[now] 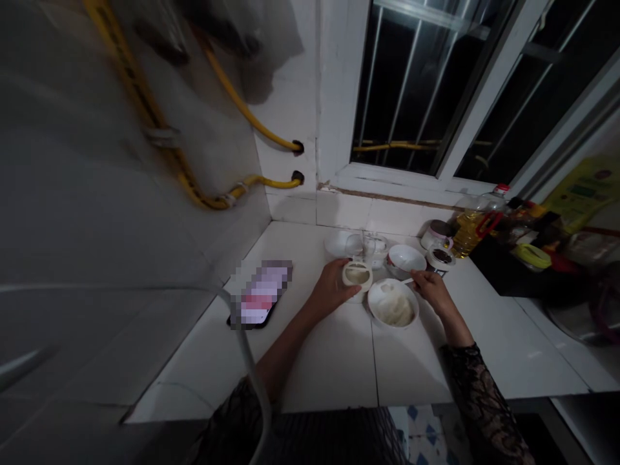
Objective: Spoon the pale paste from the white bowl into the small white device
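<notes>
My left hand (pixel 334 289) is wrapped round a small white jar (pixel 357 274) whose top is uncovered, with a pale content inside. In my right hand (pixel 433 290) is the handle of a white spoon (pixel 407 281), pinched between the fingers. The spoon reaches over a white bowl (pixel 372 309) that holds a pale, floury heap (pixel 397 309). The jar stands or is held just left of this bowl; whether it touches the counter I cannot tell. Close behind is a second white bowl (pixel 407 258) with a reddish rim.
A phone (pixel 261 294) lies on the white tiled counter (pixel 334 368) to the left. Clear containers (pixel 343 244) stand at the back. Jars (pixel 440 258), an oil bottle (pixel 469 229) and other bottles crowd the right. A grey cable (pixel 252 368) crosses in front. Yellow pipes (pixel 194 187) run along the wall.
</notes>
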Motion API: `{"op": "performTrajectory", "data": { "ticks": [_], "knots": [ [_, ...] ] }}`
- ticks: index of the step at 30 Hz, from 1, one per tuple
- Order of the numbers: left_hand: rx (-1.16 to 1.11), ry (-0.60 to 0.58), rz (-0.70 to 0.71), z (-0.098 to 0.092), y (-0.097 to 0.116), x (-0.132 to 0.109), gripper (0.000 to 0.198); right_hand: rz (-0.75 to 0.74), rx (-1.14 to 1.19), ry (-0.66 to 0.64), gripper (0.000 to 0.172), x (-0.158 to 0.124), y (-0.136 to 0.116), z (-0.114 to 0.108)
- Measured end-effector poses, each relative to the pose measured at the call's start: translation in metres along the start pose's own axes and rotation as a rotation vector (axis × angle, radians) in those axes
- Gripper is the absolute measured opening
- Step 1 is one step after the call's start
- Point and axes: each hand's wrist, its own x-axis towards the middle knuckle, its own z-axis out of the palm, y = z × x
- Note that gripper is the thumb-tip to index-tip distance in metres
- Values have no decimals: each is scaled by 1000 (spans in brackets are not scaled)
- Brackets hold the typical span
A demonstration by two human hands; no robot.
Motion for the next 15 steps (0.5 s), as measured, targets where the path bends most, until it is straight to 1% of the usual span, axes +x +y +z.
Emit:
{"op": "performTrajectory", "data": {
  "ticks": [2, 5, 7, 9, 10, 12, 14, 15],
  "knots": [
    [2, 0, -4, 1, -1, 0, 60, -46, -19, 47, 57, 4, -8, 0],
    [11, 4, -13, 1, -3, 1, 61, -187, -85, 150, 57, 8, -26, 5],
    [17, 4, -7, 2, -3, 1, 62, -307, -169, 250, 56, 6, -38, 14],
    [20, 12, 10, 2, -4, 1, 62, -440, -304, 309, 52, 2, -47, 27],
    [21, 18, 22, 2, -4, 1, 61, -522, -405, 321, 50, -1, -50, 35],
    [21, 30, 46, 3, -5, 1, 60, -704, -606, 300, 48, -6, -54, 46],
    [25, 35, 62, 4, -5, 1, 59, -836, -739, 292, 47, -10, -55, 49],
    [29, 34, 68, 4, -5, 1, 59, -867, -768, 305, 48, -11, -55, 47]
  ]
}}
